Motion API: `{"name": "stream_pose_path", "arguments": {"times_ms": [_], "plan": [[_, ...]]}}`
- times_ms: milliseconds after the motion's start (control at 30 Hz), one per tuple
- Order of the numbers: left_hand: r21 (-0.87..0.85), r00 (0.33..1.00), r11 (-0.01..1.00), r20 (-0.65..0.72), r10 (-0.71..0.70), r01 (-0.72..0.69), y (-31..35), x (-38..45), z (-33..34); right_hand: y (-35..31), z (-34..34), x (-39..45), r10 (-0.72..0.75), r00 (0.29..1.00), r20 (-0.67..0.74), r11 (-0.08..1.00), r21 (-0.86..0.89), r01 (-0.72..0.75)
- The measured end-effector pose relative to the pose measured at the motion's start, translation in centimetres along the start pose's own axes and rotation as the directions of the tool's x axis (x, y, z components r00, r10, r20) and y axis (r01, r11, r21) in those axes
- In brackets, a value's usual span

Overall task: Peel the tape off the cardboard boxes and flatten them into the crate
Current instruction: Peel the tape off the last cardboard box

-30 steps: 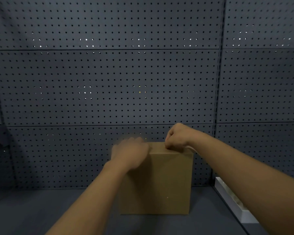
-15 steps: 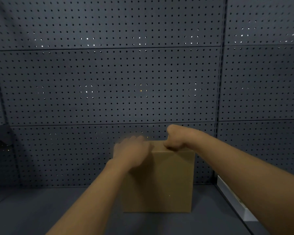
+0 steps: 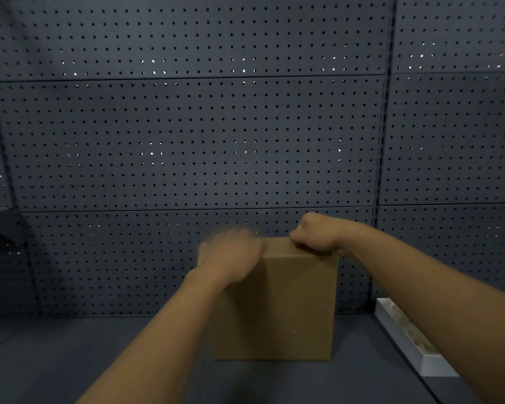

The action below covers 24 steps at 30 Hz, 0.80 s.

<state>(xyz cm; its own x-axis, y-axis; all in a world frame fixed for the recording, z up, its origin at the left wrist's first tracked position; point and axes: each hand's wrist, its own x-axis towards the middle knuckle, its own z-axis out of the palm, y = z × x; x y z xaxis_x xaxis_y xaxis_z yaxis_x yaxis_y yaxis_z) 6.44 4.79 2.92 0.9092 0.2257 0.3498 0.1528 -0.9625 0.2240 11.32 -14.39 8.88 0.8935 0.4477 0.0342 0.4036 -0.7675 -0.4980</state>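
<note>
A plain brown cardboard box stands upright on the dark table, close to the pegboard wall. My left hand lies over the box's top left corner; it is motion-blurred and its fingers go over the far side, out of sight. My right hand is curled into a fist on the top right edge of the box, thumb side down against the cardboard. No tape shows from this angle, and the top face of the box is hidden. No crate is in view.
A dark pegboard wall rises right behind the box. A long white tray lies along the table's right side, partly under my right forearm. A dark shelf part juts in at the left edge.
My right fist has shifted slightly up and along the top edge. My left hand stays blurred on the top left corner. The box has barely moved.
</note>
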Motion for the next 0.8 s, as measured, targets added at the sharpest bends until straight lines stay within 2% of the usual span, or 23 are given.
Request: {"name": "stream_pose_path", "arguments": {"times_ms": [100,200,333,633,800], "plan": [[-0.004,1.0,1.0,0.002,0.001,-0.001,0.1,0.1,0.0,0.6,-0.1,-0.2,0.028,1.0,-0.003,0.992,0.119,-0.028],[0.001,1.0,1.0,-0.001,0.001,-0.001,0.0,0.0,0.0,0.1,-0.4,-0.7,0.048,0.999,-0.007,0.99,0.132,-0.046],[0.005,1.0,1.0,-0.005,-0.007,0.007,0.1,0.0,0.1,-0.6,0.0,-0.6,0.054,0.997,-0.053,0.997,0.061,-0.05],[0.016,1.0,1.0,0.004,-0.014,0.014,0.3,0.2,0.0,-2.0,1.8,-0.5,0.028,0.984,-0.178,0.971,-0.228,-0.068],[0.024,1.0,1.0,0.0,-0.019,0.019,0.2,0.4,0.1,-2.5,2.2,-0.8,0.014,0.989,-0.148,0.949,-0.311,-0.06]]}}
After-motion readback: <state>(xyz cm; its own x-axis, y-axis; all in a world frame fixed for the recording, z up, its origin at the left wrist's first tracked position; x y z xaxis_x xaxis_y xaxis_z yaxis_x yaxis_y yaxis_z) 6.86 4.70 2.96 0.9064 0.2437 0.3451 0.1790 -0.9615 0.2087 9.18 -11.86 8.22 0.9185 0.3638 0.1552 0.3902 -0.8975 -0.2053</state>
